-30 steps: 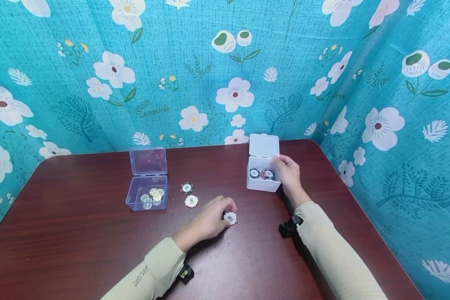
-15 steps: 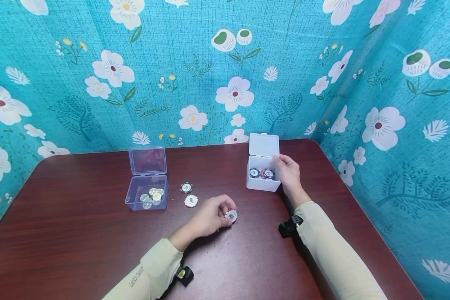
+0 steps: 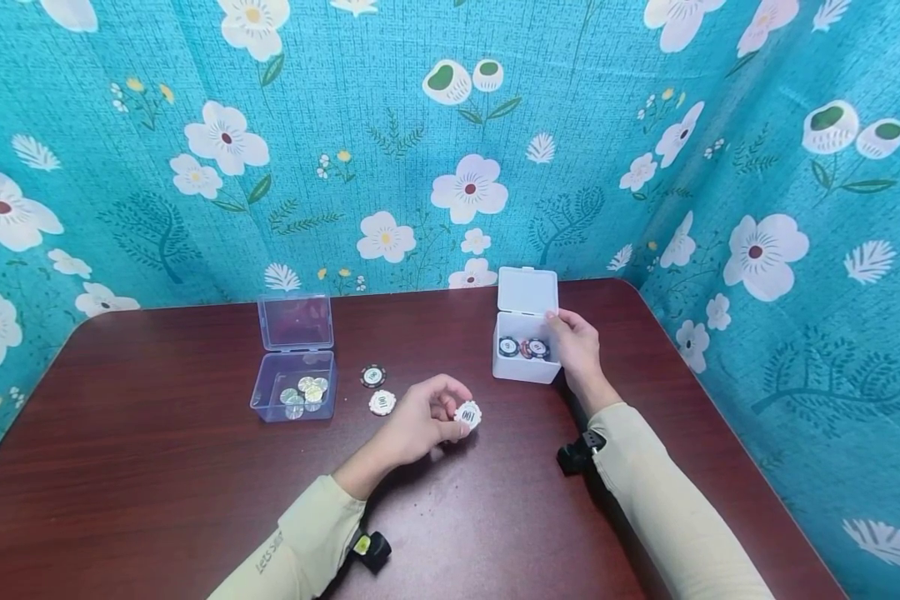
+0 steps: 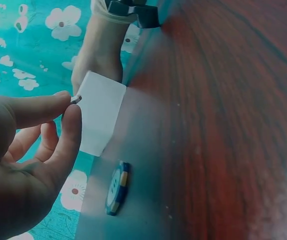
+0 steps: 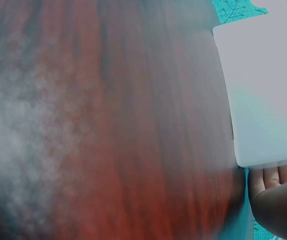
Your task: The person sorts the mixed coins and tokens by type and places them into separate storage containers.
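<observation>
A white poker chip [image 3: 467, 415] marked 100 is pinched between the thumb and fingers of my left hand [image 3: 423, 421], raised off the table. In the left wrist view only the thin edge of that chip [image 4: 76, 100] shows between the fingertips. My right hand [image 3: 579, 350] grips the right side of an open white plastic box [image 3: 527, 368], its thumb at the rim. Several chips [image 3: 537, 348] lie inside that box. In the right wrist view the fingers [image 5: 271, 177] lie against the box's side. A black chip [image 3: 372, 376] and another white chip [image 3: 382, 403] lie on the table left of my left hand.
Further left stands a clear purplish box [image 3: 258, 404], lid raised, with several coins [image 3: 313, 392] in it. The dark wood table [image 3: 157, 483] extends around both arms. A blue flowered curtain [image 3: 307, 142] closes off the back and right sides.
My left hand has lifted the white chip from the table and moved it slightly away from me, its face now turned more toward me. The right hand and white box have stayed put.
</observation>
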`<state>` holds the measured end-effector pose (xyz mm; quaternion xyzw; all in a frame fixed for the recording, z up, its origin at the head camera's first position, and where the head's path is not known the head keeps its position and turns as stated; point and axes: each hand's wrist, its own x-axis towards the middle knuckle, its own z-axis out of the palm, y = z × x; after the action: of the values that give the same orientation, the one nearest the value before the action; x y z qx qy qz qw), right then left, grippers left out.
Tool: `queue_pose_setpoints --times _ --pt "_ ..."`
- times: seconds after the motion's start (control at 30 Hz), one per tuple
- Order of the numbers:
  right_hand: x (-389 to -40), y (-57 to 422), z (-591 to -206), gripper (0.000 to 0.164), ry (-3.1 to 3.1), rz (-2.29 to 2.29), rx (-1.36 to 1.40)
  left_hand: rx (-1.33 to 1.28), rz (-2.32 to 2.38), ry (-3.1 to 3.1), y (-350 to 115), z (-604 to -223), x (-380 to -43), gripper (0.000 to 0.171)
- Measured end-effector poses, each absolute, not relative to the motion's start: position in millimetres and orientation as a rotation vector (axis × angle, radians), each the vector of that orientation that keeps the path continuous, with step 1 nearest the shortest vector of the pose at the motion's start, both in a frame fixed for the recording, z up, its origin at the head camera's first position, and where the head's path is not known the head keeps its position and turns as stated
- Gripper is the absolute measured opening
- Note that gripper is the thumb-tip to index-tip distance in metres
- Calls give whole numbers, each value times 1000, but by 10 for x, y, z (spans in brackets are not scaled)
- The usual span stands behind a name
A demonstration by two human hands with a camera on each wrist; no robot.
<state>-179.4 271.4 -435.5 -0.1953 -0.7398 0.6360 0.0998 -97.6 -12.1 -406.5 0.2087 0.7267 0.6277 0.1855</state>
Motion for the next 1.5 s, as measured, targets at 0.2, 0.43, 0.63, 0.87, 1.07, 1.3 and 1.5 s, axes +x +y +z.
queue_pose_setpoints --times 0.2,0.43,0.63,0.87,1.07,1.3,1.5 --pt "-1789 2716 -4359 41 -2194 1883 -583 588 1874 2001 -96 -4029 -1034 36" --pt "-1790 2715 -4357 42 -2197 1879 -586 543 1934 1984 -51 -3986 -1109 38" --pt "-1794 2719 -4350 42 -2192 1878 -588 487 1966 1959 3 -3950 -1159 38" --pt "-1791 2720 -4358 42 -2195 1884 -583 435 2008 1908 73 -3942 -1213 40" --pt "-1787 2715 -4359 42 -2192 1893 -584 428 2018 1890 132 -3948 -1251 40" --pt "-1796 2710 -4363 43 -2191 1882 -581 417 2045 1880 203 -3931 -1305 41" --pt "-1798 2712 -4360 42 -2194 1879 -586 380 2081 1840 274 -3920 -1344 41"
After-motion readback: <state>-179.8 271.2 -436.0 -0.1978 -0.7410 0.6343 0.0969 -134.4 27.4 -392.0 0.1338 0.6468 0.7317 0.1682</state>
